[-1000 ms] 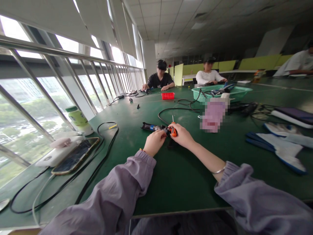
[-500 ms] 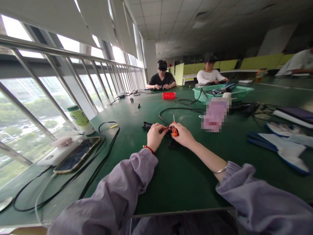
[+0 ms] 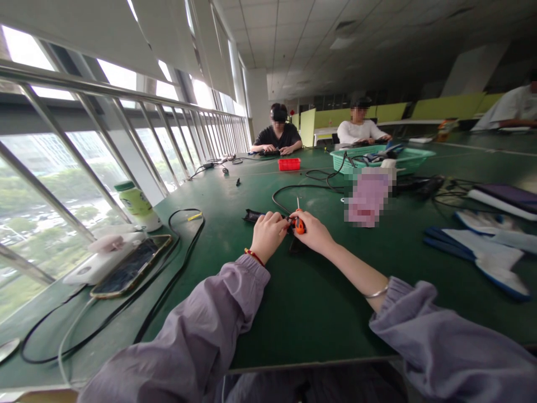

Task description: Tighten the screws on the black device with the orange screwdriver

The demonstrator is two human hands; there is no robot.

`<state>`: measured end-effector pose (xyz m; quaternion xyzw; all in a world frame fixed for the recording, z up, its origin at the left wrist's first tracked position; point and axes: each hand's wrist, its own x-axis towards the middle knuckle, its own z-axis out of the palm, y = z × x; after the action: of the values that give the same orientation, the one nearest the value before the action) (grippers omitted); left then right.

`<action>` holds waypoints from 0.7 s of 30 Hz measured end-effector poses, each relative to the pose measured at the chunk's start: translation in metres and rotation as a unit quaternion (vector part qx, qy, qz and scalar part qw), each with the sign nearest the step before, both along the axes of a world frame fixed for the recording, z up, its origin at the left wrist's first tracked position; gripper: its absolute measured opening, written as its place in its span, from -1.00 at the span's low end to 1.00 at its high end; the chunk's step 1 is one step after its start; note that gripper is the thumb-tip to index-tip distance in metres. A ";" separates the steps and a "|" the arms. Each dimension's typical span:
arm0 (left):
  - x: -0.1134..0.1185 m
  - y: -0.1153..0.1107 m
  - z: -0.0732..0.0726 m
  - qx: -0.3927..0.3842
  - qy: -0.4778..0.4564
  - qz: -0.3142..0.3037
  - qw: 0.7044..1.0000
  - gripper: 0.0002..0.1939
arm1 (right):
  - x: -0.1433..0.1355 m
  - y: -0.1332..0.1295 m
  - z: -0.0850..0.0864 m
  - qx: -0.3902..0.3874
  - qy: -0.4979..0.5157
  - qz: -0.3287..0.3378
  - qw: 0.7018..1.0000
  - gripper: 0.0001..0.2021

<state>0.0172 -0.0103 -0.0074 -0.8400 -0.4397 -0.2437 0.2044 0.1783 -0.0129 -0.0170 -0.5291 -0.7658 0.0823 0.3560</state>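
A long black device lies on the green table in front of me, mostly covered by my fingers; its exact kind is hidden. My left hand is closed over its middle, thumb and fingertips pinched close to the other hand. In my right hand is a screwdriver with an orange and black handle, its thin shaft pointing away from me. The fingertips of both hands meet at the device. Below them a dark part sticks out toward me.
A black cable curves away behind my hands. On the left are a phone, a white box and a bottle. Rightward lie a pink item, gloves and a green basket. A red tray stands ahead; people sit beyond.
My left hand has turned over a little, its back now more upward and its fingers covering more of the device. My right hand and the screwdriver stay nearly still.
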 end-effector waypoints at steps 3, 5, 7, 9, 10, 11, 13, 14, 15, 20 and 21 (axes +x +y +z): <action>0.001 -0.002 0.001 0.002 0.023 0.006 1.000 -0.88 | 0.000 0.000 0.000 0.001 0.004 0.001 1.000 -0.66; 0.001 -0.003 0.002 0.004 0.035 0.007 0.999 -0.89 | 0.000 0.000 0.000 0.003 0.006 0.003 1.000 -0.66; 0.001 -0.003 0.003 0.006 0.043 0.005 0.999 -0.90 | 0.000 0.000 0.000 0.004 0.008 0.003 1.000 -0.66; 0.000 -0.002 0.003 0.007 0.049 0.005 0.999 -0.90 | 0.000 0.000 0.000 0.006 0.011 0.004 1.000 -0.66; -0.001 -0.002 0.003 0.008 0.051 0.006 0.999 -0.90 | 0.000 0.000 0.000 0.007 0.013 0.005 1.000 -0.66; -0.001 -0.002 0.004 0.009 0.053 0.007 0.999 -0.89 | 0.000 0.000 0.000 0.009 0.016 0.005 1.000 -0.66; -0.001 -0.002 0.005 0.014 0.064 0.007 0.998 -0.88 | -0.001 0.000 -0.001 0.013 0.024 0.007 1.000 -0.67; -0.001 -0.002 0.007 0.016 0.075 0.006 0.997 -0.87 | -0.001 0.000 -0.001 0.016 0.031 0.007 0.999 -0.67; -0.001 -0.002 0.009 0.013 0.090 0.002 0.996 -0.86 | -0.002 0.000 -0.002 0.019 0.039 0.006 0.999 -0.68; 0.007 -0.011 0.019 -0.067 0.163 0.012 0.984 -0.78 | -0.001 0.000 0.002 0.046 0.105 -0.043 0.993 -0.61; 0.009 -0.014 0.021 -0.081 0.165 0.025 0.983 -0.76 | 0.000 0.000 0.004 0.051 0.117 -0.058 0.990 -0.61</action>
<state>0.0264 -0.0244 0.0133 -0.8711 -0.4389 -0.0606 0.2117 0.1780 -0.0130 -0.0132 -0.5409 -0.6899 0.0841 0.4738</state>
